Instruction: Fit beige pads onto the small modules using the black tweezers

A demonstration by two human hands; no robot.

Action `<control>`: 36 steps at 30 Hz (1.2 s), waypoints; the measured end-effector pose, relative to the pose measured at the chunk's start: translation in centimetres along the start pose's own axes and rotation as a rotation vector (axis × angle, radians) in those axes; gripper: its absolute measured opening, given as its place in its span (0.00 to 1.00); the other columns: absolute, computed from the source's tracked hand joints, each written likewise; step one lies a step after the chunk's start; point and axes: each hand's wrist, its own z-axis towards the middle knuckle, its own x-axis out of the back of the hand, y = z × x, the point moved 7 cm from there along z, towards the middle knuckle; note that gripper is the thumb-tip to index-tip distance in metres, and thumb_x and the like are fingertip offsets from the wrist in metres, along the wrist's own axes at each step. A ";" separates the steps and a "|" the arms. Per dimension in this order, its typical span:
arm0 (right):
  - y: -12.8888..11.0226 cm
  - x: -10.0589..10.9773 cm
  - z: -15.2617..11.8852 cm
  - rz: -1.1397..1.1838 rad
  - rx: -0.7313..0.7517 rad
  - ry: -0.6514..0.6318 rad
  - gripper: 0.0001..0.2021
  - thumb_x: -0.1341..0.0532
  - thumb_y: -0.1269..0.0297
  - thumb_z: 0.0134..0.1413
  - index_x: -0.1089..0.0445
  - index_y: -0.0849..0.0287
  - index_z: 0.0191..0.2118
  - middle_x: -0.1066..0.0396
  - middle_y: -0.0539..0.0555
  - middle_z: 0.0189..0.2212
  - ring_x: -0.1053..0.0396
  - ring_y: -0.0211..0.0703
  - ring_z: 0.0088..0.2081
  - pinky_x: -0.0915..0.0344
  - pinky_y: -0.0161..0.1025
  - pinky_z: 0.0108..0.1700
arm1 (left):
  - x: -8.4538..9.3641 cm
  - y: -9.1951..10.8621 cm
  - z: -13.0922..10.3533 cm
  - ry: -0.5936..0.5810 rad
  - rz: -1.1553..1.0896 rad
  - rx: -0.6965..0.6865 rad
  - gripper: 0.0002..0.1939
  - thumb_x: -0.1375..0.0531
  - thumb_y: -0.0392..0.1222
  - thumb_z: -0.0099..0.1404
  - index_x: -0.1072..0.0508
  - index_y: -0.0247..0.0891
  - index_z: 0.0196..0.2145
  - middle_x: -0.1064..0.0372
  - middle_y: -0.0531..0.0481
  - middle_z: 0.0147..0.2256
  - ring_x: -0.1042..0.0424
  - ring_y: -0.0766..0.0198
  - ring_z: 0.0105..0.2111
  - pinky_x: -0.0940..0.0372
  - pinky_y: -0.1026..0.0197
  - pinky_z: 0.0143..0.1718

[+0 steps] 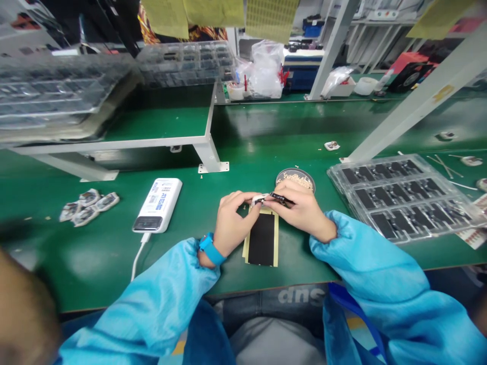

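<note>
My left hand (236, 218) is closed, pinching a small white-edged part (259, 197) between thumb and fingers. It resembles the loose white-rimmed parts on the bench. My right hand (300, 205) is closed on a slim black piece with pale print (281, 198); its kind is hard to make out. The tip of the black piece meets the white-edged part, and the fingertips of both hands nearly touch. Under the hands lies a black sheet on a yellowish backing (262, 241). Just beyond my right hand stands a round dish (312, 178) of small pale bits, partly hidden.
A white power bank (158, 205) with a cable lies left, beside several white-rimmed parts (89, 207). Clear trays of black pieces (403, 195) are stacked right. A raised metal-framed shelf (207, 142) stands at the back left; a slanting post (403, 101) rises at right.
</note>
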 end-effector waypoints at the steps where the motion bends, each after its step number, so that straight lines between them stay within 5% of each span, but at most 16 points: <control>1: 0.1 -0.1 -0.1 -0.005 0.013 -0.002 0.07 0.35 0.65 0.61 0.25 0.58 0.43 0.31 0.54 0.34 0.33 0.37 0.36 0.36 0.38 0.38 | 0.0 0.0 0.0 0.000 0.005 -0.005 0.07 0.38 0.39 0.67 0.22 0.41 0.43 0.27 0.52 0.35 0.31 0.63 0.36 0.40 0.57 0.44; 15: 0.5 -1.3 -0.8 -0.134 -0.092 -0.278 0.12 0.44 0.57 0.69 0.32 0.60 0.47 0.32 0.57 0.41 0.33 0.39 0.41 0.36 0.38 0.41 | -0.5 -0.7 0.0 -0.029 -0.075 0.078 0.07 0.37 0.39 0.65 0.22 0.39 0.41 0.25 0.51 0.37 0.29 0.64 0.37 0.36 0.58 0.45; 20: 3.1 2.3 -0.2 -0.262 -0.232 -0.134 0.11 0.44 0.58 0.68 0.31 0.60 0.42 0.30 0.56 0.41 0.33 0.41 0.43 0.37 0.39 0.45 | -0.5 -2.5 0.2 -0.013 -0.233 0.298 0.11 0.35 0.41 0.63 0.21 0.37 0.42 0.24 0.49 0.39 0.27 0.64 0.37 0.33 0.61 0.45; 24: 6.9 5.8 -0.8 -0.494 -0.487 -0.105 0.13 0.40 0.55 0.64 0.23 0.58 0.42 0.27 0.56 0.40 0.31 0.45 0.41 0.39 0.42 0.42 | -0.2 -3.1 0.2 -0.020 -0.211 0.309 0.12 0.35 0.43 0.63 0.20 0.36 0.43 0.24 0.48 0.40 0.27 0.62 0.38 0.33 0.59 0.46; 27: 7.6 7.4 -0.9 -0.471 -0.539 0.011 0.13 0.37 0.55 0.60 0.22 0.58 0.41 0.26 0.55 0.38 0.30 0.44 0.38 0.38 0.42 0.41 | 0.0 -3.4 0.6 -0.026 -0.134 0.247 0.13 0.36 0.43 0.64 0.20 0.38 0.45 0.24 0.48 0.40 0.27 0.62 0.40 0.34 0.59 0.47; 30: 7.3 7.0 -0.9 -0.400 -0.525 0.053 0.12 0.36 0.56 0.58 0.21 0.59 0.39 0.25 0.55 0.38 0.30 0.43 0.38 0.37 0.42 0.41 | 0.1 -4.3 2.3 0.003 -0.058 0.209 0.17 0.36 0.44 0.63 0.21 0.37 0.49 0.26 0.49 0.36 0.27 0.62 0.39 0.35 0.59 0.48; 36: 5.7 6.2 -0.6 -0.168 -0.423 0.142 0.09 0.35 0.64 0.57 0.20 0.57 0.42 0.25 0.53 0.38 0.29 0.39 0.39 0.33 0.38 0.45 | -2.8 -9.0 9.9 -0.134 -0.186 0.545 0.26 0.39 0.51 0.63 0.25 0.31 0.54 0.24 0.40 0.41 0.24 0.56 0.39 0.33 0.60 0.37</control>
